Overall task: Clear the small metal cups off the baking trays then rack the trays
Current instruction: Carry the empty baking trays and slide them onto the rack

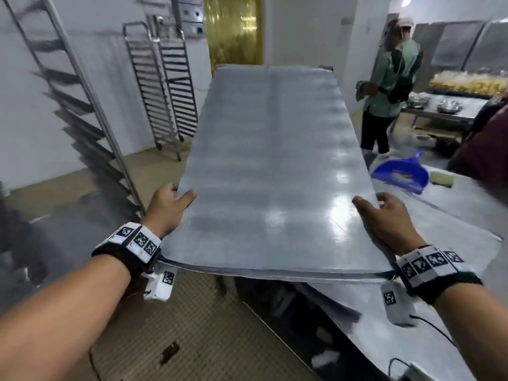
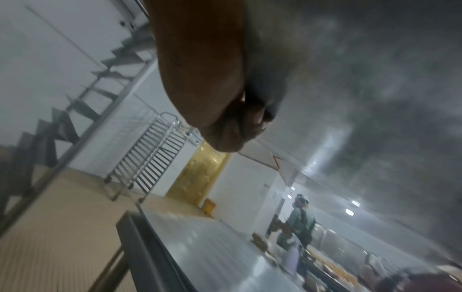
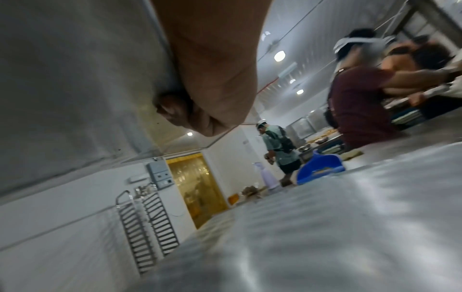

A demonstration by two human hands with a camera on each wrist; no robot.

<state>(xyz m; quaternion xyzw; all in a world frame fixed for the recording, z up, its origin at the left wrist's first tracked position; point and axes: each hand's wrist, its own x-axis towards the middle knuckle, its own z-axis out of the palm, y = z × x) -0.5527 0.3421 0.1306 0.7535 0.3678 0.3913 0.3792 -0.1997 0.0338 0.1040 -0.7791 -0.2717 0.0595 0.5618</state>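
Head view: I hold a baking tray (image 1: 269, 166) up off the bench (image 1: 450, 215), long way out ahead of me, its top bare metal with glare near the right side. A second sheet edge shows just under its near rim, so it may be a stack; I cannot tell how many.

Left hand (image 1: 169, 213) grips the near left edge, thumb on top, fingers curled under. Right hand (image 1: 384, 221) grips the near right edge the same way, thumb on top. The wrist views confirm this from below: left fingers (image 2: 240, 122) tucked against the tray's underside, right fingers (image 3: 175, 110) likewise.

No small cups to be seen in these views.

To my left stands a tall tray rack (image 1: 82, 105) close by, slanted runners showing. A second rack on wheels (image 1: 162, 86) stands further back against the wall, beside a doorway with a yellow strip curtain (image 1: 233, 28).

On the bench to the right lies a blue dustpan (image 1: 401, 174). Beyond it, a person in a green shirt (image 1: 390, 86) stands by another bench (image 1: 445, 114) carrying bowls.
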